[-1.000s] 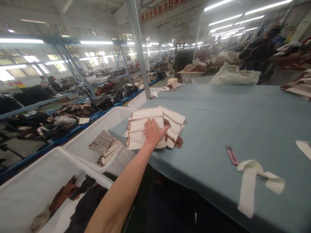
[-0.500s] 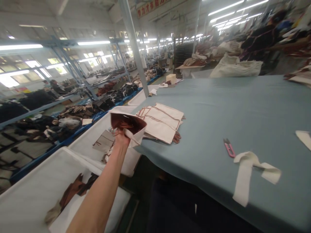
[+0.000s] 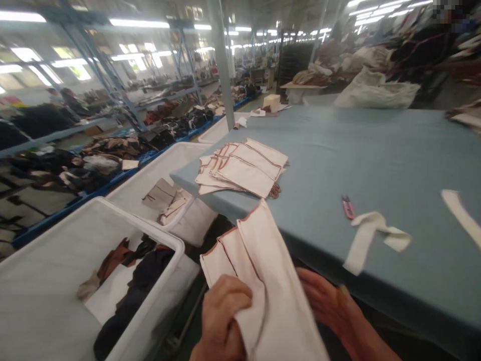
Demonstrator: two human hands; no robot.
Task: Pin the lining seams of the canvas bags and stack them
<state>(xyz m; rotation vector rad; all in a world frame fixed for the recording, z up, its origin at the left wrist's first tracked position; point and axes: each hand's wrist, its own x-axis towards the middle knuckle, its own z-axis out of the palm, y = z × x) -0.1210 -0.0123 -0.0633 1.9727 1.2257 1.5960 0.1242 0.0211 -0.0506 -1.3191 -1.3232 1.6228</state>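
Observation:
My left hand [image 3: 224, 313] grips a cream fabric pouch [image 3: 276, 276] by its lower left side, fingers curled over the cloth. Brown edging runs along the pouch's top, and dark seams run down its length. It is held tilted in front of the table's near edge. My right hand [image 3: 323, 296] lies along the pouch's right side, its fingers stretched out flat and their tips hidden behind the fabric. Beyond, a fanned stack of similar cream pieces [image 3: 255, 168] with brown edging rests on the table's left corner.
On the blue-green table [image 3: 376, 155] lie pink thread snips [image 3: 348, 207], a curled cream strip [image 3: 363, 240] and another strip [image 3: 462, 215] at right. A white bin [image 3: 48, 265] with dark and brown cloth stands at left; another bin [image 3: 165, 165] behind it holds cream pieces.
My left hand has drawn the pouch from the stack's left side back toward me, its open mouth no longer visible. My right hand has come into view beside it.

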